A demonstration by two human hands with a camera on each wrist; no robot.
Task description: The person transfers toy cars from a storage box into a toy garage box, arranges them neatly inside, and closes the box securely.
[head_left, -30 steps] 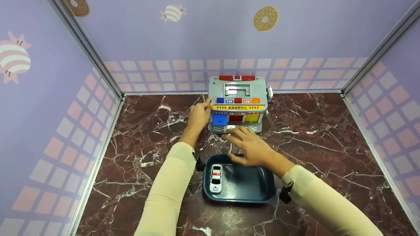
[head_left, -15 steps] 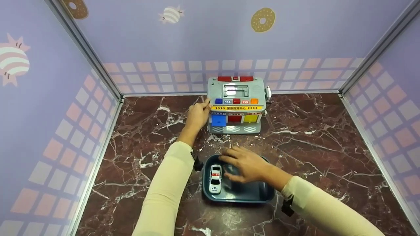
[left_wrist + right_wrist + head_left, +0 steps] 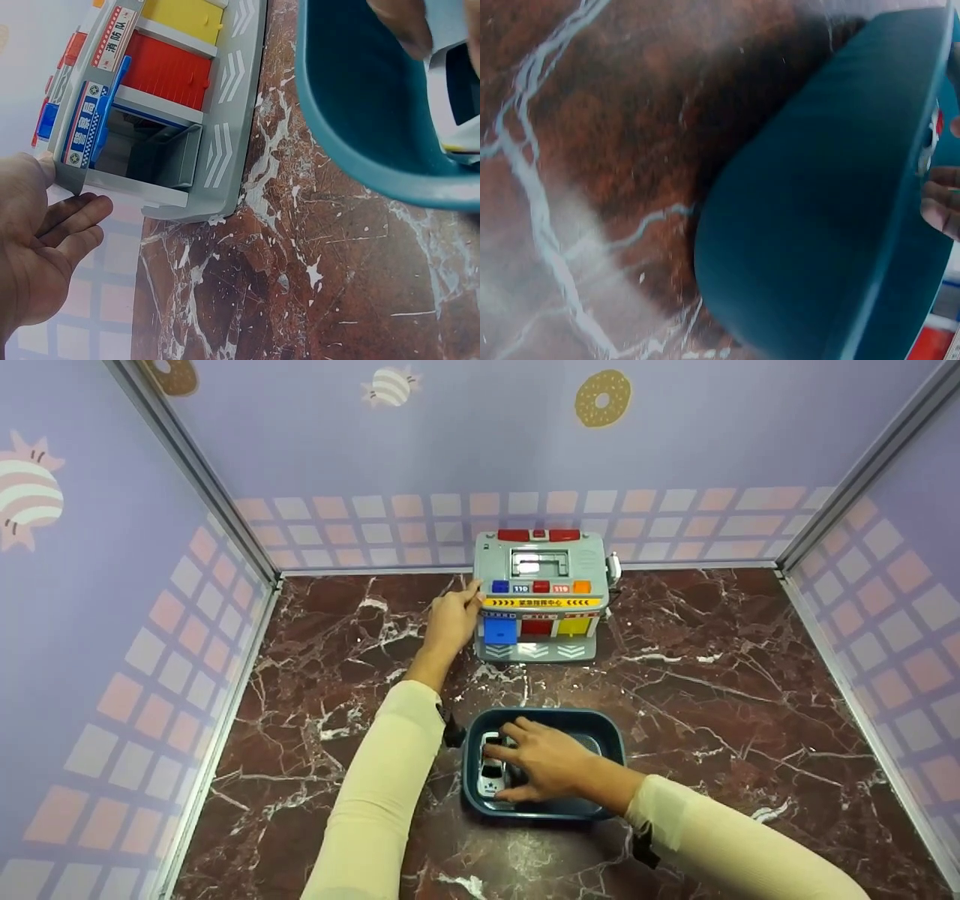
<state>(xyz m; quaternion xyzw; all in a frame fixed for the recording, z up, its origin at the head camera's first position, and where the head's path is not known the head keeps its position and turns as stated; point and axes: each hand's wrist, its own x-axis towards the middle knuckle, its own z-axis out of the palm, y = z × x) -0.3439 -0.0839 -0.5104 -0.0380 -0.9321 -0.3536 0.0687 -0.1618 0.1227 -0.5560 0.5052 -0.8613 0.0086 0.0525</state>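
A grey toy rescue station (image 3: 540, 570) stands by the back wall with blue, red and yellow doors. Its blue door (image 3: 111, 112) is swung up and out, and the bay behind shows in the left wrist view. My left hand (image 3: 452, 620) holds the station's left roof edge between thumb and fingers. A white toy police car (image 3: 491, 786) with a red roof marking lies along the left side of a dark teal tray (image 3: 616, 750). My right hand (image 3: 544, 761) reaches over the car with spread fingers, fingertips right at its body, partly hiding it.
The tray stands on a dark red marbled tabletop (image 3: 360, 660), in front of the station. Purple patterned walls (image 3: 480, 450) close off the back and both sides. A white part (image 3: 615, 566) sticks out from the station's right side.
My right hand has come back from the station's front, down into the tray and left onto the toy car. My left hand stays at the station, which has not moved.
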